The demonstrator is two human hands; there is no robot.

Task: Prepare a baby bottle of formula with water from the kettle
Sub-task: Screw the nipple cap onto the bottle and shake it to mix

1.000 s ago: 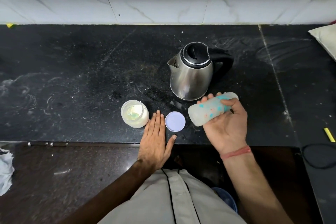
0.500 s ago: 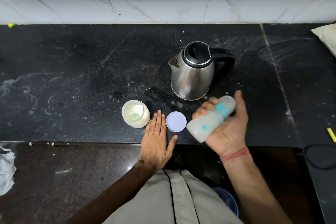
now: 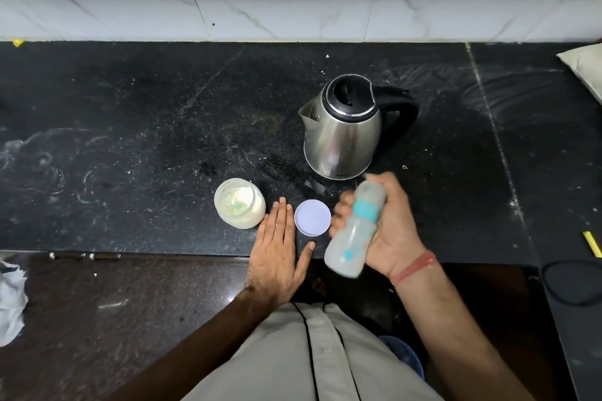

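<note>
Gripping a capped baby bottle point(image 3: 353, 233) with fingers curled around it, the right hand point(image 3: 387, 231) holds it tilted above the black table point(image 3: 130, 127), near the steel kettle point(image 3: 342, 127). The left hand point(image 3: 277, 254) lies flat, fingers spread, empty, between an open formula jar point(image 3: 239, 202) and its lid point(image 3: 312, 217).

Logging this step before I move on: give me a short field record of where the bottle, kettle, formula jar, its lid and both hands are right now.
baby bottle: in right hand, tilted, capped, motion-blurred, milky inside
kettle: upright on countertop, lid shut, spout pointing left
formula jar: open, powder inside, left of the left hand's fingertips
jar lid: flat on countertop, between the hands
left hand: flat, palm down at the counter's front edge, holding nothing
</note>
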